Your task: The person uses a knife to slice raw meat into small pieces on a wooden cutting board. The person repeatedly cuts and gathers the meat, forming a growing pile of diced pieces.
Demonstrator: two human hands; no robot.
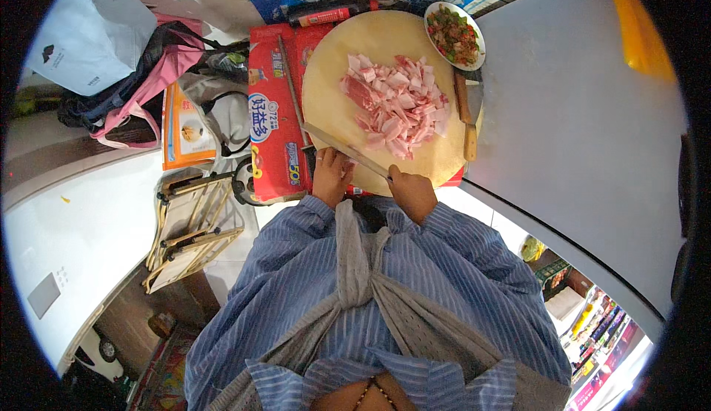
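Observation:
My right hand [412,193] grips a long-bladed kitchen knife [347,150] at its handle. The blade slants up and left across the near left edge of a round cutting board [328,97]. Curled beside the blade at that edge, my left hand [331,176] holds a small piece of pale meat [352,163], mostly hidden by the fingers and knife. Beyond both hands lies a heap of cut raw meat, pink and white [408,100]. A thicker reddish chunk [358,91] sits at the heap's left side.
Under the board is a red carton [272,172], with a sharpening steel [290,80] on it. Two wooden knife handles, one upper [461,97] and one lower [470,141], lie along the board's right edge. A dish of chopped peppers [452,36] and a dark bottle [333,14] stand behind.

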